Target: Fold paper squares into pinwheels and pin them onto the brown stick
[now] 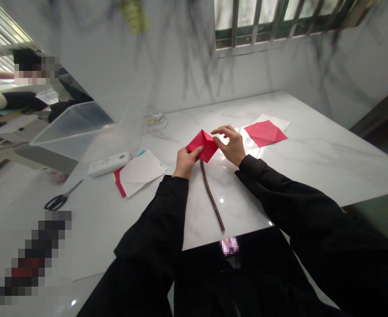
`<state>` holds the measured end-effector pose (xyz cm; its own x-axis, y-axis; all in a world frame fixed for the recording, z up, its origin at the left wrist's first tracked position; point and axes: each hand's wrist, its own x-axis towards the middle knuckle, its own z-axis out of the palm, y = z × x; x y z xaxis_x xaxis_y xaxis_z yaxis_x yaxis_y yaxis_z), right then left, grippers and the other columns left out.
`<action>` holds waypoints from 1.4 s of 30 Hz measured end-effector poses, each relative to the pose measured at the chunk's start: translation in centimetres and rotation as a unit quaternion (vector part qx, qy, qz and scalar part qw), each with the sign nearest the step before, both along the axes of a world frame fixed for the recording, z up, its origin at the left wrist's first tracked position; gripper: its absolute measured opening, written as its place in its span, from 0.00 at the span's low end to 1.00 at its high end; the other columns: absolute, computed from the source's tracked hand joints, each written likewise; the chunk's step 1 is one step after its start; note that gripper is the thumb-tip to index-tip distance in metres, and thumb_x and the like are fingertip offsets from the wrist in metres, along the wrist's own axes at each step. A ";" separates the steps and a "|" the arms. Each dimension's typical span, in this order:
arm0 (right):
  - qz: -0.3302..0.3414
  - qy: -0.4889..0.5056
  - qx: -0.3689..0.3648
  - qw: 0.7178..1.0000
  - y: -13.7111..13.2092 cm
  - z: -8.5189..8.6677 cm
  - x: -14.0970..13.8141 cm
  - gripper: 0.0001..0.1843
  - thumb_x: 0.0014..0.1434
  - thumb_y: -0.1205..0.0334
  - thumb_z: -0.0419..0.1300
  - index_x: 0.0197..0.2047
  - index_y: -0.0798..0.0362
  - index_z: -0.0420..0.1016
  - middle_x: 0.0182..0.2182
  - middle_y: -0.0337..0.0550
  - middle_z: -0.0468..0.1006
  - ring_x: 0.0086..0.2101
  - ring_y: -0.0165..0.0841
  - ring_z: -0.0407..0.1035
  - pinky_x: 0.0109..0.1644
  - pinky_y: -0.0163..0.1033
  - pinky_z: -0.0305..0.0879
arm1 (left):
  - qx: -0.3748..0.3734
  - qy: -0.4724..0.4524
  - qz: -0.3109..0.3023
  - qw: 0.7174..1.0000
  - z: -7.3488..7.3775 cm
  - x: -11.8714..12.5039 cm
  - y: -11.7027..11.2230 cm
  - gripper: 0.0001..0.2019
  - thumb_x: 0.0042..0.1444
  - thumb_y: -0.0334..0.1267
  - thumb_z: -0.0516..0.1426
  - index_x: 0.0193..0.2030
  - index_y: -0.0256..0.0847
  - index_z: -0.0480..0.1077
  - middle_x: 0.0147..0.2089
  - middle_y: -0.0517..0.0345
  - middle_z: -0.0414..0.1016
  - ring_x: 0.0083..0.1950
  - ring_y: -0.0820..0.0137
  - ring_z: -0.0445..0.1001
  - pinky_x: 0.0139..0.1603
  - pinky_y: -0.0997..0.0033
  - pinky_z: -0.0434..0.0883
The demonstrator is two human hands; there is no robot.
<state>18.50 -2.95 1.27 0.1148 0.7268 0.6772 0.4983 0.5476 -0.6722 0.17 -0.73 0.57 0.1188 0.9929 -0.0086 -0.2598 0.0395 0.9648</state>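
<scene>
My left hand (186, 162) grips a folded piece of red paper (200, 141), its thumb pressed on the front near the lower left edge. A raised crease runs to the paper's top corner. At the paper's right edge is my right hand (230, 144), its thumb and forefinger curved and a little apart; whether the fingertips touch the paper I cannot make out. Just below the paper lies a thin brown stick (211, 194), slightly bent, its upper end partly hidden by the paper and left hand.
Right of my hands, a creased red sheet (267, 133) overlaps a white one (278, 122). To the left lie several papers (141, 172), a white oblong device (109, 164), black-handled scissors (57, 201) and a clear plastic bin (71, 127). A person (2, 94) sits at far left.
</scene>
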 end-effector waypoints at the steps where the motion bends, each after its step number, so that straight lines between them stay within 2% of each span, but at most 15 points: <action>1: 0.010 -0.016 0.006 1.000 0.1 -0.1 -0.1 0.08 0.66 0.62 0.61 0.46 0.48 0.81 0.46 0.46 0.79 0.46 0.39 0.73 0.51 0.46 0.71 | 0.007 0.005 -0.006 1.000 0.0 0.1 -0.1 0.22 0.38 0.43 0.76 0.38 0.33 0.79 0.35 0.53 0.82 0.38 0.65 0.80 0.46 0.65 0.78; 8: 0.057 -0.086 -0.005 0.995 -0.3 -0.4 -1.0 0.06 0.63 0.62 0.69 0.44 0.49 0.85 0.40 0.45 0.82 0.43 0.38 0.75 0.51 0.44 0.72 | 0.025 0.027 -0.025 0.999 -0.2 0.2 -0.2 0.22 0.38 0.44 0.75 0.38 0.32 0.80 0.34 0.53 0.82 0.36 0.66 0.79 0.43 0.67 0.76; 12: 0.076 -0.087 -0.026 0.993 -0.3 -0.5 -1.0 0.06 0.63 0.63 0.69 0.43 0.52 0.86 0.39 0.45 0.82 0.37 0.35 0.75 0.47 0.41 0.72 | 0.040 0.040 -0.022 0.998 -0.4 0.1 0.0 0.20 0.39 0.43 0.75 0.36 0.34 0.80 0.32 0.56 0.81 0.34 0.68 0.78 0.42 0.68 0.76; 16: 0.090 -0.067 -0.042 0.993 -0.1 -0.9 -0.8 0.05 0.63 0.65 0.68 0.41 0.53 0.86 0.38 0.45 0.82 0.33 0.32 0.74 0.42 0.38 0.72 | 0.041 0.027 -0.030 0.998 -0.3 0.0 -0.1 0.22 0.38 0.44 0.75 0.38 0.34 0.80 0.32 0.55 0.81 0.35 0.67 0.79 0.43 0.66 0.77; 21: 0.081 -0.084 -0.066 0.991 0.0 -0.7 -0.6 0.05 0.60 0.66 0.69 0.41 0.53 0.86 0.37 0.44 0.83 0.32 0.31 0.74 0.41 0.37 0.72 | 0.032 0.035 -0.034 0.998 -0.2 0.0 -0.2 0.24 0.37 0.46 0.76 0.38 0.33 0.80 0.33 0.53 0.81 0.35 0.66 0.79 0.42 0.64 0.78; 31: 0.071 -0.145 -0.099 0.982 0.2 -0.4 -0.5 0.06 0.61 0.67 0.67 0.41 0.53 0.86 0.33 0.42 0.83 0.31 0.30 0.74 0.41 0.35 0.69 | 0.032 0.051 -0.028 0.998 -0.6 0.0 0.2 0.20 0.39 0.44 0.74 0.36 0.35 0.80 0.31 0.55 0.81 0.34 0.67 0.78 0.42 0.66 0.77; 39: 0.104 -0.077 -0.119 0.984 0.0 -0.7 -0.5 0.04 0.60 0.66 0.68 0.38 0.55 0.84 0.29 0.39 0.81 0.31 0.30 0.74 0.40 0.34 0.69 | 0.050 0.071 -0.031 0.996 -1.1 -0.1 0.5 0.22 0.39 0.44 0.73 0.39 0.34 0.80 0.36 0.52 0.83 0.39 0.64 0.79 0.46 0.64 0.76; 42: 0.122 -0.042 -0.154 0.980 0.0 -0.9 -0.5 0.04 0.59 0.64 0.68 0.38 0.56 0.83 0.28 0.40 0.81 0.30 0.29 0.74 0.37 0.34 0.69 | 0.059 0.086 -0.020 0.994 -1.1 -0.1 0.6 0.21 0.40 0.42 0.73 0.39 0.34 0.80 0.37 0.51 0.83 0.38 0.65 0.79 0.45 0.66 0.75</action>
<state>17.96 -2.98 0.38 -0.1346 0.8967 0.4216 0.4386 0.4355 -0.7861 0.04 -0.10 -0.57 0.1647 0.9827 0.0848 -0.0917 -0.0703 0.9933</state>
